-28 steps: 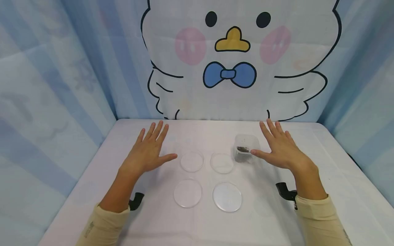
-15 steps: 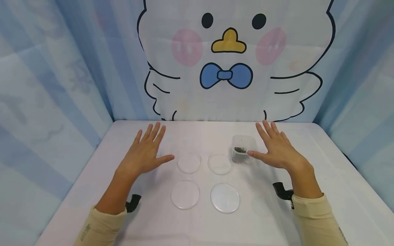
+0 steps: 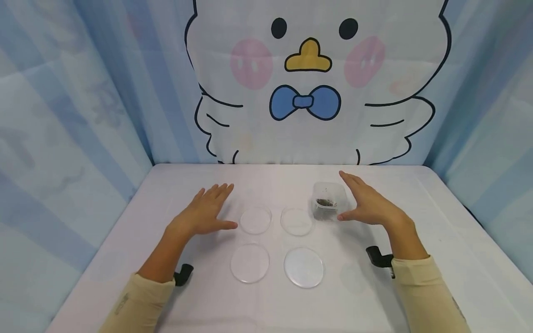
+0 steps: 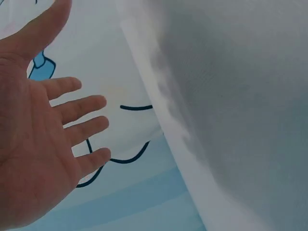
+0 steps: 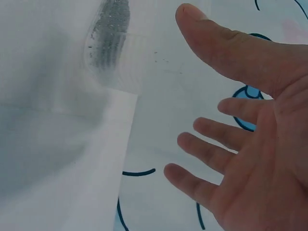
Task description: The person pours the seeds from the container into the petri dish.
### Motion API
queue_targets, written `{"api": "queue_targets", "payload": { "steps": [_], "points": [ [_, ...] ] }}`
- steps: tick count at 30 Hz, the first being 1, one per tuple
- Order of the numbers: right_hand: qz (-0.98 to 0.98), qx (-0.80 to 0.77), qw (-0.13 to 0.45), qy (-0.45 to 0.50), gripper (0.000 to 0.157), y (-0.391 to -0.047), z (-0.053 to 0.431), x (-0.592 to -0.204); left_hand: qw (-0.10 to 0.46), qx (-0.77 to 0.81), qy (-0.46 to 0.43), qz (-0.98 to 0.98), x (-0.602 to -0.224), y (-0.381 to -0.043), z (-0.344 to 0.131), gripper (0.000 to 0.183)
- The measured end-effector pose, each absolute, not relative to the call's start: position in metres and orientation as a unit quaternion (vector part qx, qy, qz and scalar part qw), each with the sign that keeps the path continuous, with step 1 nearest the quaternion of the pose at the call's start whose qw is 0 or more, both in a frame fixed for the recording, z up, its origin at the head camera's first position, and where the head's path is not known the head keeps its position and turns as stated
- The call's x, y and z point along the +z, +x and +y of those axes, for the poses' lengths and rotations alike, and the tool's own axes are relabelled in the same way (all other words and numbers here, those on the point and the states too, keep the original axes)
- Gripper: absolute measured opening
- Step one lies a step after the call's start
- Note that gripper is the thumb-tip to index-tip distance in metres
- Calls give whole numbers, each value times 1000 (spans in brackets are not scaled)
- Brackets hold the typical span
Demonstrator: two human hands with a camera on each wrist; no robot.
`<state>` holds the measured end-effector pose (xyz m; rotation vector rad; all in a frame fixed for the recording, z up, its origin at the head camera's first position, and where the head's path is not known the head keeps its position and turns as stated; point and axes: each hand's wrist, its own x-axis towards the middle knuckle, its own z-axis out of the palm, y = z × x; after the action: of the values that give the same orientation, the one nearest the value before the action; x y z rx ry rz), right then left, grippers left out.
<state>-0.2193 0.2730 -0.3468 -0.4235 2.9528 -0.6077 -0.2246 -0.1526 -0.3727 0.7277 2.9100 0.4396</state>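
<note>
My left hand (image 3: 201, 215) hovers over the left side of the table, fingers spread and holding nothing. Its palm and fingers (image 4: 86, 108) show in the left wrist view. Beside a clear plastic tub (image 3: 329, 189) is my right hand (image 3: 370, 203), thumb apart from the fingers, with nothing in its grasp. Dark loose bits (image 3: 326, 202) lie in the tub, which also shows in the right wrist view as a clear wall (image 5: 130, 57). Left of the tub lie two clear round dishes (image 3: 296, 222) (image 3: 256, 220); nearer me are another clear dish (image 3: 250, 263) and a whiter one (image 3: 304, 268).
The white table (image 3: 200, 305) ends at a curtain with a cartoon face (image 3: 308, 138). Blue striped curtains (image 3: 62, 138) hang at both sides. A black wrist camera mount (image 3: 183, 274) juts from the left sleeve, another mount (image 3: 379, 257) from the right.
Both hands have turned and come lower from their flat, spread pose. The right hand's thumb has dropped toward the tub's near side. Tub and dishes stay in place; the head view shifted slightly.
</note>
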Motion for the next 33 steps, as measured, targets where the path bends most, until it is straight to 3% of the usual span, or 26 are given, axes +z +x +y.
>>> {"api": "queue_targets", "payload": {
  "steps": [4,9,19,33],
  "points": [
    [960,-235,47,-147,109,-229,277,-360,54,165,257,951,-379,-229,-145,99],
    [946,-285,62,-142,92,-238,282,-372,99,208,268,935,-381,-236,-132,93],
    [930,-338,73,-121,93,-241,284,-379,130,212,278,928,-387,-244,-121,90],
    [909,-395,-26,-131,92,-240,266,-361,148,195,266,932,-384,-248,-114,80]
  ]
}}
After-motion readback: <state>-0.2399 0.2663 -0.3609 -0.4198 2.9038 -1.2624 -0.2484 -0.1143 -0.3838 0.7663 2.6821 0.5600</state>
